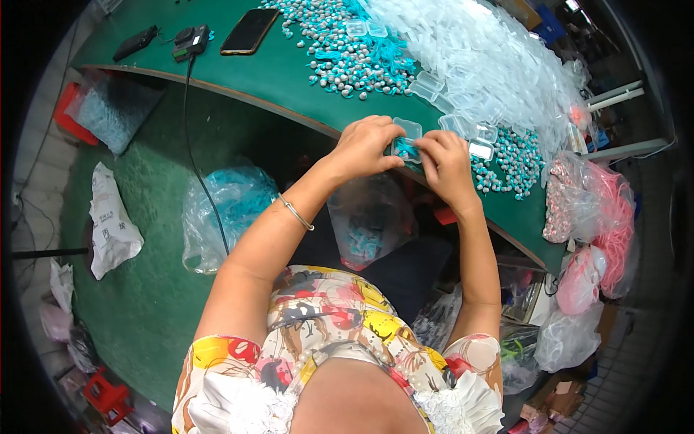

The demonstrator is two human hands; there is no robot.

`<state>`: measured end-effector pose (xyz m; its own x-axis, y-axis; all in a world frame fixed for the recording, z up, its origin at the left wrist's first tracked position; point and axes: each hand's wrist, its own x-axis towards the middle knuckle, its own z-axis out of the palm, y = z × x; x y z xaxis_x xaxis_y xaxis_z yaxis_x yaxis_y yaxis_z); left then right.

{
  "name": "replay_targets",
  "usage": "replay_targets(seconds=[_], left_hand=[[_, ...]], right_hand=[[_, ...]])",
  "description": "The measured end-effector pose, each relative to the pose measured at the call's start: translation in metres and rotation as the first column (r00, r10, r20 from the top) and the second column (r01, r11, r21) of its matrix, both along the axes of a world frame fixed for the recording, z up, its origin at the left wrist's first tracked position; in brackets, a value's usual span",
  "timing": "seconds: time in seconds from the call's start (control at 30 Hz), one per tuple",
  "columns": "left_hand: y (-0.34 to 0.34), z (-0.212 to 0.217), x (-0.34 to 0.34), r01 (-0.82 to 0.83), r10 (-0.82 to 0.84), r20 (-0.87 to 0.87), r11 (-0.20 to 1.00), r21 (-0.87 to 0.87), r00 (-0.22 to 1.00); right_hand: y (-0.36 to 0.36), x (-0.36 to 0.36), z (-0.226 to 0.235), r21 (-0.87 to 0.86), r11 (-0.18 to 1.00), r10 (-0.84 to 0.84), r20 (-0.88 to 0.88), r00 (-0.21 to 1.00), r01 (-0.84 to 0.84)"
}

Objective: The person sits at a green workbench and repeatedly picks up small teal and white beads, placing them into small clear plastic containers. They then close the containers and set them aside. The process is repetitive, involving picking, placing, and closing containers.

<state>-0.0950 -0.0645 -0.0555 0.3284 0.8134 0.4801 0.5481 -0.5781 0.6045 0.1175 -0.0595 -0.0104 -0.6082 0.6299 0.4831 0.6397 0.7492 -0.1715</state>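
At the table's near edge, my left hand (370, 148) grips a small clear plastic case (409, 129) with its lid raised. Bright teal cord (403, 149) lies in the case. My right hand (448, 166) is closed, its thumb and fingertips pinched at the cord on the case's right side; the fingers partly hide what they hold. Just beyond both hands are more clear cases (457, 124). A heap of small grey-and-teal rounded pieces (510, 163) lies to the right of my right hand.
A large pile of clear cases (477, 58) covers the green table (289, 87). More grey-and-teal pieces (354, 72) lie left of it. A phone (249, 32) and a small corded device (191, 42) sit far left. Filled bags (589, 202) hang at the right edge; a bag (369, 224) is below my hands.
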Motion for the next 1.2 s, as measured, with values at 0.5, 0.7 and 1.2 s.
replay_targets(seconds=[0.5, 0.7, 1.2], left_hand=[[-0.005, 0.01, -0.001, 0.004, 0.002, 0.063, 0.996, -0.085, 0.998], [-0.01, 0.003, 0.001, -0.039, 0.039, 0.075, 0.999, 0.004, 0.996], [-0.033, -0.01, 0.014, -0.23, 0.227, 0.042, 0.936, 0.267, 0.973]], right_hand=[[0.039, -0.003, -0.01, -0.277, 0.955, -0.148, -0.13, 0.98, 0.108], [0.027, -0.006, -0.01, -0.068, 0.994, -0.093, -0.159, 0.983, 0.083], [-0.009, -0.001, -0.016, 0.039, 0.999, 0.027, -0.254, 0.967, -0.018]])
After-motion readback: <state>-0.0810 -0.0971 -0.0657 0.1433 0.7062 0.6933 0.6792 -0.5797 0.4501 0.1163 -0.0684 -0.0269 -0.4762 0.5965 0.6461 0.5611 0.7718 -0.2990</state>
